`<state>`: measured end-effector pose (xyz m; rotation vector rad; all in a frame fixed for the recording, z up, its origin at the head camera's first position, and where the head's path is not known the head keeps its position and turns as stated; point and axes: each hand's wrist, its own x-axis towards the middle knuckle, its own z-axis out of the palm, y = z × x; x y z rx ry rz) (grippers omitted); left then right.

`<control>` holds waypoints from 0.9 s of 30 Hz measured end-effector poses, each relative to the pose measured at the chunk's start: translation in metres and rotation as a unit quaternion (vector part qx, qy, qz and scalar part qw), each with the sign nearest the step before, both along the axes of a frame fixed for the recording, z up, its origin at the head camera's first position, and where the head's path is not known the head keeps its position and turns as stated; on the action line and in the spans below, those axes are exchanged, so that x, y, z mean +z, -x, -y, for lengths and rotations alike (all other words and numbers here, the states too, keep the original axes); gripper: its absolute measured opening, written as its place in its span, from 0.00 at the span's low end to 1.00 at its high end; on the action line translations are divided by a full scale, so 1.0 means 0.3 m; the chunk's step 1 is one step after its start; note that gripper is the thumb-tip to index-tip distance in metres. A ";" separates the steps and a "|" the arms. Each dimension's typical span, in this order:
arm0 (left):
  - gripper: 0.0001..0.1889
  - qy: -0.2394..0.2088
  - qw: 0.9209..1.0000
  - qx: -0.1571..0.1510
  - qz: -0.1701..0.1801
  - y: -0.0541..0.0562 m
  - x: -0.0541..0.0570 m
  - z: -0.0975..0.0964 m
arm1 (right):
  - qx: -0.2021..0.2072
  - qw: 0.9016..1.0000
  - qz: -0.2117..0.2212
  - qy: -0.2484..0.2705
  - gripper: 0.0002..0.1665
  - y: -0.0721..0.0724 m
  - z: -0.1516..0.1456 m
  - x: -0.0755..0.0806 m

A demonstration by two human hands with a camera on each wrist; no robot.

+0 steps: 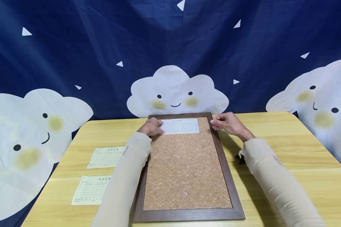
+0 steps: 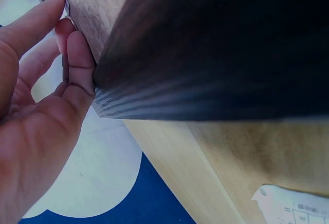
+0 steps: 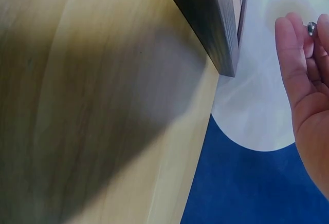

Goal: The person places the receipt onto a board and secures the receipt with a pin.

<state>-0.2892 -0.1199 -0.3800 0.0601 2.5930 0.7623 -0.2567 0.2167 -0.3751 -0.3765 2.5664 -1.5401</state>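
A framed cork board [image 1: 184, 167] with a dark wood frame is on the table. A printed paper slip [image 1: 182, 126] lies flat across its top end. My left hand [image 1: 152, 126] reaches over the left side of the frame, fingertips pressing the slip's left end onto the cork; in the left wrist view the fingers [image 2: 77, 64] bend over the frame's edge. My right hand [image 1: 228, 123] is just past the top right of the frame, apart from the slip. Between its thumb and fingers it pinches a small shiny metal thumbtack [image 3: 311, 28].
Two more printed slips, an upper one [image 1: 105, 157] and a lower one [image 1: 88, 190], lie on the wooden table [image 1: 301, 151] left of the board. A small black object [image 1: 240, 159] sits partly behind the right sleeve. A blue curtain [image 1: 170, 37] with clouds hangs behind the table.
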 end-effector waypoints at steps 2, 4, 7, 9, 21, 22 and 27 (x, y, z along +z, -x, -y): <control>0.31 0.001 1.000 0.002 0.000 0.000 -0.001 -0.001 | 0.001 1.000 -0.002 0.003 0.13 0.005 0.003 -0.004; 0.31 0.002 1.000 0.007 0.002 0.002 -0.004 -0.002 | 0.004 1.000 -0.003 0.007 0.13 0.008 0.008 -0.006; 0.31 0.006 1.000 0.013 0.005 0.003 -0.009 -0.002 | 0.011 1.000 0.002 0.015 0.13 0.011 0.015 -0.007; 0.31 0.009 1.000 0.014 0.006 0.005 -0.013 -0.002 | 0.016 1.000 0.008 0.018 0.13 0.012 0.020 -0.006; 0.31 0.012 1.000 0.006 -0.005 -0.002 -0.010 0.001 | 0.019 0.999 0.027 0.029 0.13 0.027 0.049 0.000; 0.31 0.013 1.000 0.005 -0.006 -0.002 -0.010 0.001 | 0.016 0.999 0.026 0.029 0.13 0.029 0.051 0.000; 0.31 0.016 1.000 -0.004 -0.010 0.001 -0.010 0.000 | 0.002 0.999 0.023 0.026 0.13 0.036 0.058 0.003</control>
